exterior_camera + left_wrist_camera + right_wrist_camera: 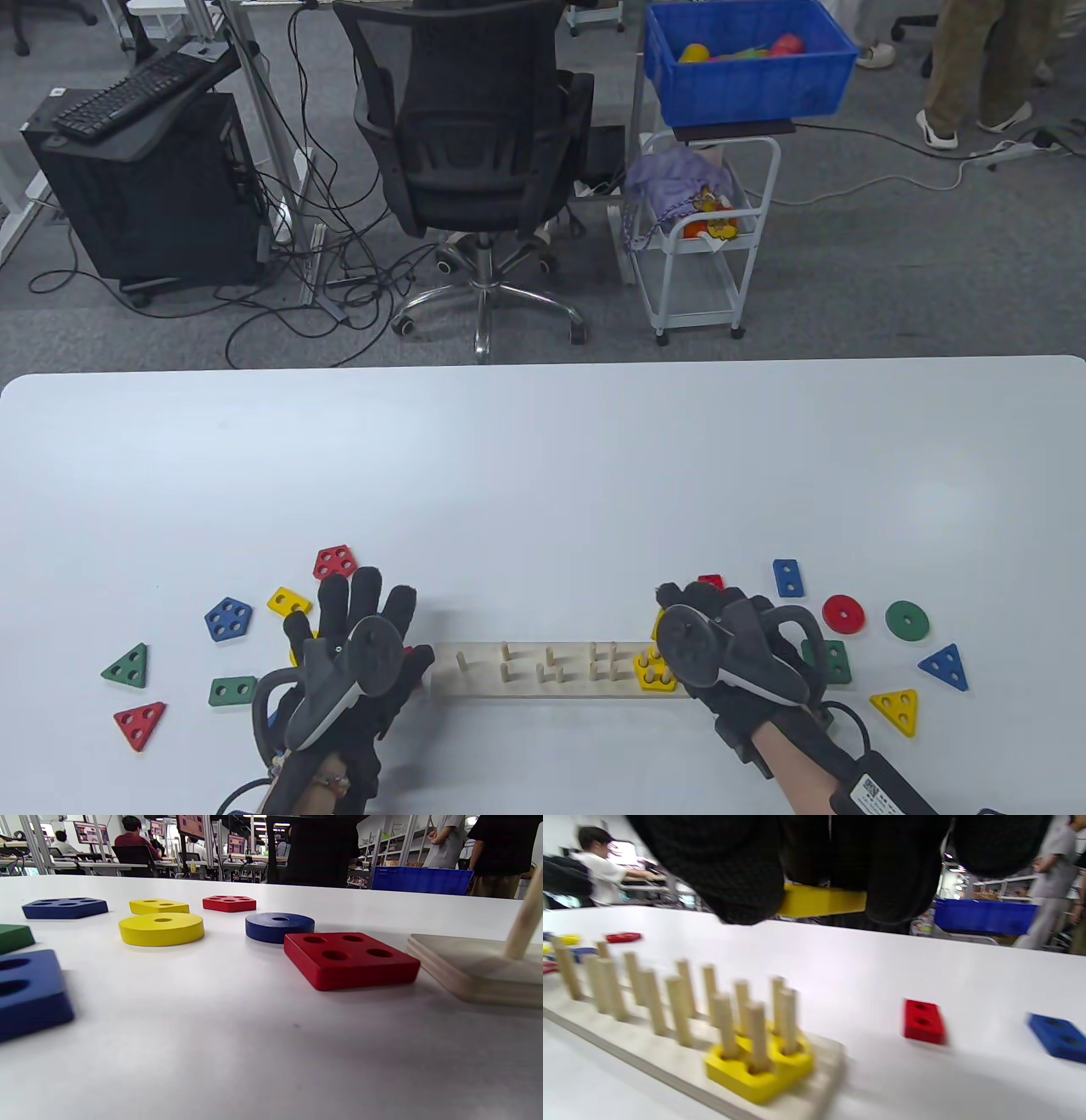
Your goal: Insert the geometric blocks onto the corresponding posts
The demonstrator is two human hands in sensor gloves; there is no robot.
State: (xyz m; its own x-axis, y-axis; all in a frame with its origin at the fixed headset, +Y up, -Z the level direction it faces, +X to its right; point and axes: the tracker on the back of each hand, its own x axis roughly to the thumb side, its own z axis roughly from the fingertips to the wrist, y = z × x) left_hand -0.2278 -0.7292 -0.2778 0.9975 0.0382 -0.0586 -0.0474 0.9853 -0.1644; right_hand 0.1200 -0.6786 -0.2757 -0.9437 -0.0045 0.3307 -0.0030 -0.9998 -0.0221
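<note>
The right hand pinches a yellow block above the peg board, where a yellow pentagon already sits. The left hand rests at the board's end; its grip is hidden. Risk: misaligned holes jam on the pegs.
</note>
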